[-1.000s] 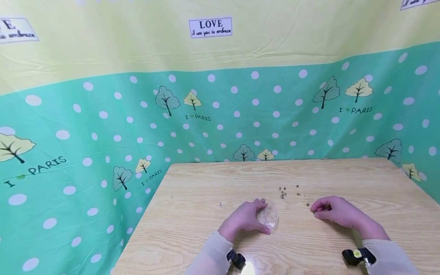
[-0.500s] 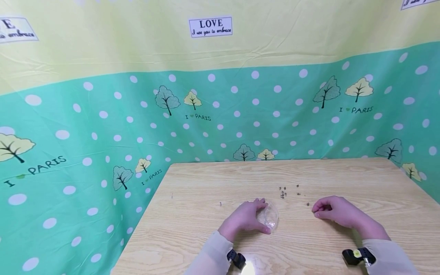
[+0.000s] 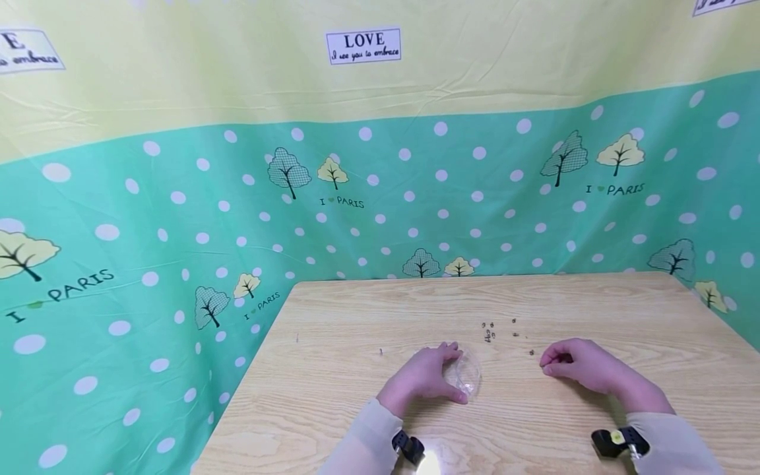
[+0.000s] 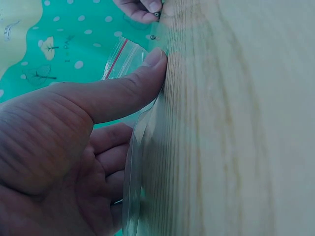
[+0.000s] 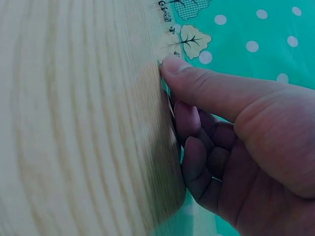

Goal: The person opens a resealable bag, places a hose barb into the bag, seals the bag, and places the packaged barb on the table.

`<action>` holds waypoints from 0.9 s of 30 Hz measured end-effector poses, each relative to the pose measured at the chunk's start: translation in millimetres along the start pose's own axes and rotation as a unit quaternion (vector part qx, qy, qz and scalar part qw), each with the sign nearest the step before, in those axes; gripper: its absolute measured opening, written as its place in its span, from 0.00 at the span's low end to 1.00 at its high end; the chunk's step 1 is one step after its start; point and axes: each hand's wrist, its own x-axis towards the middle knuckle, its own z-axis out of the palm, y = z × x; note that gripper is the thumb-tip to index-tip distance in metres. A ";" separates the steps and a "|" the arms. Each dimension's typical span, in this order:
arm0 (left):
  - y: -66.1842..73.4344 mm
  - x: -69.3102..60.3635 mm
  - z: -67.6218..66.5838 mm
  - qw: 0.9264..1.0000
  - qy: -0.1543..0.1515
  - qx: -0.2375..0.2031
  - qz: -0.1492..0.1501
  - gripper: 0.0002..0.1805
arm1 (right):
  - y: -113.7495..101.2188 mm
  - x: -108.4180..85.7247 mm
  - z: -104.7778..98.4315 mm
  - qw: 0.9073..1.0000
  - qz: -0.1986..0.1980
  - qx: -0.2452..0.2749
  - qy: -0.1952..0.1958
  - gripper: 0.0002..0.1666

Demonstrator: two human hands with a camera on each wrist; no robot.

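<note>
My left hand (image 3: 423, 376) rests on the table with thumb and fingers spread around a clear plastic bag (image 3: 467, 376). In the left wrist view the bag (image 4: 129, 59), with a red zip line, lies between thumb and fingers. My right hand (image 3: 584, 366) is low over the table to the right, thumb and forefinger pinching a tiny dark piece (image 4: 157, 14), mostly hidden by the fingertips. Another dark piece (image 3: 531, 353) lies just left of those fingers. Farther back, several more small dark pieces (image 3: 488, 336) are scattered, some bunched together.
A tiny sliver (image 3: 381, 352) lies left of the left hand, and a fainter one (image 3: 297, 338) farther left. The wooden table (image 3: 332, 303) ends at the back against a green and yellow patterned curtain (image 3: 356, 158).
The right fingertips have shifted very slightly right, and the piece at them is less visible from above. The left hand and the bag have stayed in place.
</note>
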 end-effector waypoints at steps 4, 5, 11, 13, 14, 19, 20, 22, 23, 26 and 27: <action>-0.5 -0.2 0.2 1.000 -0.001 0.000 -0.002 0.50 | -1.1 -0.3 -0.8 1.000 0.009 -0.003 0.000 0.04; -0.4 -0.3 0.1 1.000 -0.001 0.000 -0.003 0.51 | -1.5 -0.4 -1.1 1.000 0.012 -0.004 -0.001 0.04; -1.0 -0.2 0.6 1.000 -0.001 -0.002 -0.004 0.51 | -1.7 -0.1 -2.0 1.000 0.021 -0.010 0.000 0.04; -1.6 0.0 1.1 1.000 0.000 -0.002 -0.002 0.50 | -1.7 0.2 -2.2 1.000 0.023 -0.013 0.002 0.04; -1.8 0.1 1.3 1.000 0.001 -0.002 -0.002 0.50 | -1.7 0.3 -2.3 1.000 0.023 -0.014 0.002 0.04; -2.4 0.7 1.4 1.000 0.003 -0.002 0.001 0.50 | -2.0 0.7 -2.5 1.000 0.028 -0.010 -0.001 0.04; -2.4 0.7 1.4 1.000 0.003 -0.002 0.001 0.50 | -2.1 0.6 -2.6 1.000 0.029 -0.006 -0.002 0.04; -2.3 0.7 1.5 1.000 0.003 -0.001 0.000 0.50 | -2.6 0.3 -2.5 1.000 0.031 0.002 -0.005 0.04; -2.2 0.6 1.5 1.000 0.002 -0.001 0.000 0.50 | -2.9 0.0 -2.5 1.000 0.030 0.005 -0.005 0.05; -1.8 0.6 1.6 1.000 0.002 0.000 -0.001 0.50 | -4.1 -1.0 -2.0 0.999 0.027 0.019 -0.009 0.05; -1.6 0.6 1.6 1.000 0.002 0.000 -0.001 0.50 | -4.5 -1.2 -1.8 0.999 0.025 0.020 -0.010 0.05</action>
